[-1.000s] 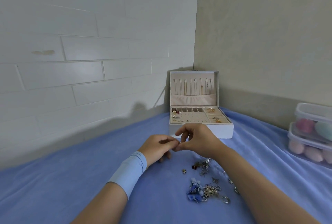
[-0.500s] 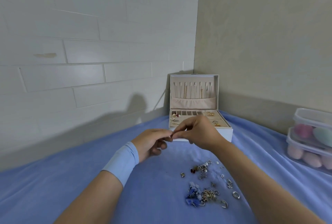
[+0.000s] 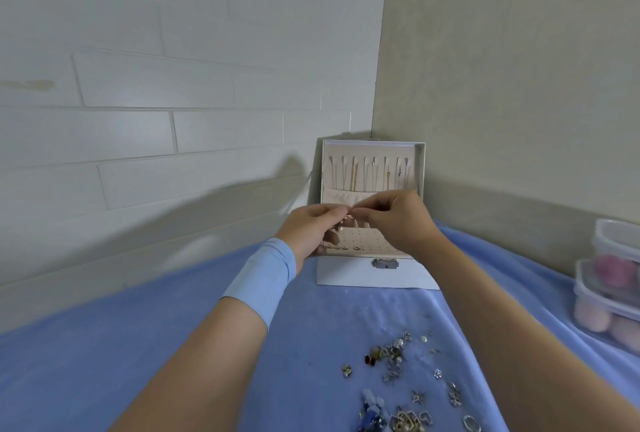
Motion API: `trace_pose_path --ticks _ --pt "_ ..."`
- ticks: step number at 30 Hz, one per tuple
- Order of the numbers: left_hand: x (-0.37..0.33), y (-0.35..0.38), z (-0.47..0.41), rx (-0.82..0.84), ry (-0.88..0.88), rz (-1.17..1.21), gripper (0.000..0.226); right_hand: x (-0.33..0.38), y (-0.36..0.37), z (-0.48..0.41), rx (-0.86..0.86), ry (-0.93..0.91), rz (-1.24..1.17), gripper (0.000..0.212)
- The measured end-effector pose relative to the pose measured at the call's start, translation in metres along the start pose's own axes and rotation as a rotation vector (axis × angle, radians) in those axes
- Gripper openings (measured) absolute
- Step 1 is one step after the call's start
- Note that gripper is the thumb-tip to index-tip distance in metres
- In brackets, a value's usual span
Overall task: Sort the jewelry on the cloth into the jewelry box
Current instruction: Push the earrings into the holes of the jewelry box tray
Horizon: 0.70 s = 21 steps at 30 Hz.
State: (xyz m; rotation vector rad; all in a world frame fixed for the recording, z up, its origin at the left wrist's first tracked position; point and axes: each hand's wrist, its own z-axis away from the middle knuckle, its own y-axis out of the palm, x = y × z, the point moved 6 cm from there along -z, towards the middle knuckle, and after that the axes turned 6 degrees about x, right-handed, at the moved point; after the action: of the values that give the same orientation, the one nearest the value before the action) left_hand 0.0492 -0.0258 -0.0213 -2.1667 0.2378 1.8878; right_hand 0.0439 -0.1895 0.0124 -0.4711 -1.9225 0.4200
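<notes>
Clear plastic tubs [image 3: 614,276] sit right. The left hand [image 3: 311,232] and right hand [image 3: 398,224] mask the open white jewelry box [image 3: 346,274], fingers [image 3: 337,213] jointly pinching a tiny piece [image 3: 350,212].

No writing, label, brand mark, number or sign is legible anywhere in view: the white jewelry box with the beige lining [image 3: 349,274] and the stacked clear plastic lidded containers [image 3: 614,248] show only plain, unprinted surfaces.
</notes>
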Motion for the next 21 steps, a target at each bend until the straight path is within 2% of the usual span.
trace_pose_path --ticks 3,8,14,21 --pt "-0.002 0.001 -0.011 -0.068 0.046 -0.106 0.018 -0.016 0.004 -0.01 0.029 0.055 0.141 0.015" --pt "0.002 0.006 -0.025 -0.106 0.135 -0.176 0.01 -0.035 0.012 -0.005 0.126 0.107 0.375 0.004" --pt "0.011 0.007 -0.027 -0.113 0.172 -0.229 0.01 -0.036 0.01 -0.001 0.141 0.094 0.371 0.003" --pt "0.011 -0.001 -0.027 -0.16 0.216 -0.17 0.01 -0.036 0.011 -0.001 0.145 0.105 0.416 0.011"
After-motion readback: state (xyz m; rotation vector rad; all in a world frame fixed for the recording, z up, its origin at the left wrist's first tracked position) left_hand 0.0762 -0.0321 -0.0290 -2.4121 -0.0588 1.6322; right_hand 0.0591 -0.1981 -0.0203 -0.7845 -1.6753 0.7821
